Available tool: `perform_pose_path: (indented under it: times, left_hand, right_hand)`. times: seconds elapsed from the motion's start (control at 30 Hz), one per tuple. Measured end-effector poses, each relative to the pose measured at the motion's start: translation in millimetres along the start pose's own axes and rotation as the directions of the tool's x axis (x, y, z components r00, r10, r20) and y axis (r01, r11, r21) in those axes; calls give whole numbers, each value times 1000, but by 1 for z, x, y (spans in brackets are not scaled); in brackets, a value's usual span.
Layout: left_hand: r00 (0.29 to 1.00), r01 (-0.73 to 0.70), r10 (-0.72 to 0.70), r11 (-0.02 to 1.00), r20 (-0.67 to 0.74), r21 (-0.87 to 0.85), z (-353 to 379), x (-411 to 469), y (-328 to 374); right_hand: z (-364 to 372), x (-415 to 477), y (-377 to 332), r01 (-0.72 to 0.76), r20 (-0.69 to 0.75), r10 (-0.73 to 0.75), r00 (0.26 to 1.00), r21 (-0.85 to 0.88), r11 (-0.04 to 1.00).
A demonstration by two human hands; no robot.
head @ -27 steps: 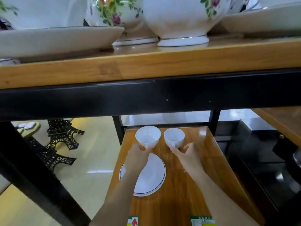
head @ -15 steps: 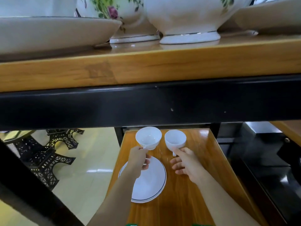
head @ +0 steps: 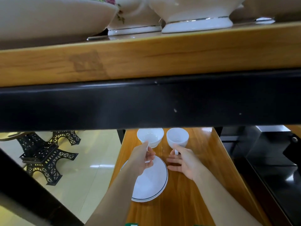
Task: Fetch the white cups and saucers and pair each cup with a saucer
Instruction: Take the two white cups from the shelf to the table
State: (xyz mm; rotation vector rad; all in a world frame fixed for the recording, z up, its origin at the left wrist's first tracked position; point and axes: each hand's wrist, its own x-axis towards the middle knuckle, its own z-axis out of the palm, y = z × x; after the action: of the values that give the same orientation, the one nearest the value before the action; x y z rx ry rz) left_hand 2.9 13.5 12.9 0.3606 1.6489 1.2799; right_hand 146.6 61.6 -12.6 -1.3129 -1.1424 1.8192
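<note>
Two white cups stand at the back of a lower wooden shelf [head: 203, 201]. My left hand [head: 141, 159] pinches the handle of the left cup [head: 150, 136], whose far rim is hidden by the shelf frame above. My right hand [head: 184, 162] grips the handle of the right cup [head: 177, 138] with thumb and forefinger, its other fingers spread. In front of the cups lie stacked white saucers [head: 151, 181] with a thin dark rim line, partly under my left wrist.
A thick wooden upper shelf [head: 146, 59] with a black frame [head: 146, 105] hangs close overhead and carries large floral porcelain bowls [head: 195, 15]. Black Eiffel Tower models [head: 47, 157] stand on the floor at left. A dark glossy cabinet [head: 268, 168] borders the shelf on the right.
My right hand has closed on the right cup's handle after reaching toward it with fingers apart. My left hand keeps its hold on the left cup. The view has dropped closer under the upper shelf.
</note>
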Motion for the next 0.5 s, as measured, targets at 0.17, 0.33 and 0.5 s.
perform_pose_path:
  times: [0.17, 0.33, 0.5]
  left_hand:
    - [998, -11, 7, 997, -60, -71, 4, 3, 3]
    - [990, -97, 93, 995, -108, -36, 6, -2, 1]
    - [963, -249, 246, 969, -112, -10, -5, -22, 6]
  right_hand:
    - [1, 4, 3, 77, -158, -79, 984, -14, 997]
    - [-6, 3, 4, 116, -231, -129, 964, -66, 991]
    - [-11, -12, -1, 197, -249, -208, 946, -68, 978]
